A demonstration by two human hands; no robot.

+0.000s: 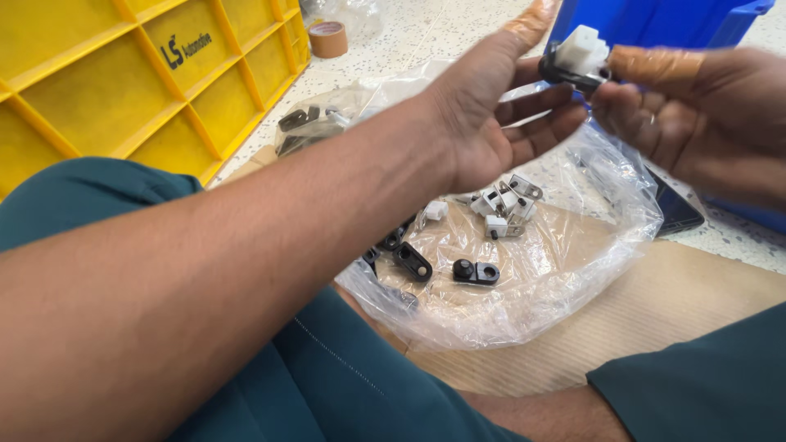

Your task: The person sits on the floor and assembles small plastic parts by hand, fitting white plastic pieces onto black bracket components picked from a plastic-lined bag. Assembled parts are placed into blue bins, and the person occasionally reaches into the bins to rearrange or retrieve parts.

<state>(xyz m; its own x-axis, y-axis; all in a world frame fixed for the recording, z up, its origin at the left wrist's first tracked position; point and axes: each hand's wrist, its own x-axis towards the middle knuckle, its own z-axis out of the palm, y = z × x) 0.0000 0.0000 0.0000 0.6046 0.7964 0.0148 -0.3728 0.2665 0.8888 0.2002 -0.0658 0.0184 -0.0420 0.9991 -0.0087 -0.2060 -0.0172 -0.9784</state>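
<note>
Closest in, the person sits on the floor in teal trousers (327, 385) with a sheet of brown cardboard (655, 319) between the knees. On it lies an opened clear plastic bag (524, 303); toward its near edge sit a few small black brackets (476, 272), and a bit further in a cluster of white-and-metal clips (503, 205). Above the bag, the left hand (491, 123) and the right hand (696, 115) meet on one little assembly (577, 57), a white plastic block seated on a black bracket. The grip is a fingertip pinch from both sides, the left fingers loosely curled under, thumbs wrapped in tan tape. I'd guess it's featherlight, rigid and a bit slick, so pinching the flat sides of the block and the bracket tab makes most sense; small enough to drop easily. Further back: a second bag of dark parts (307, 127), a yellow crate (123, 82) at far left, a blue bin (655, 20), and a tape roll (328, 38).
</note>
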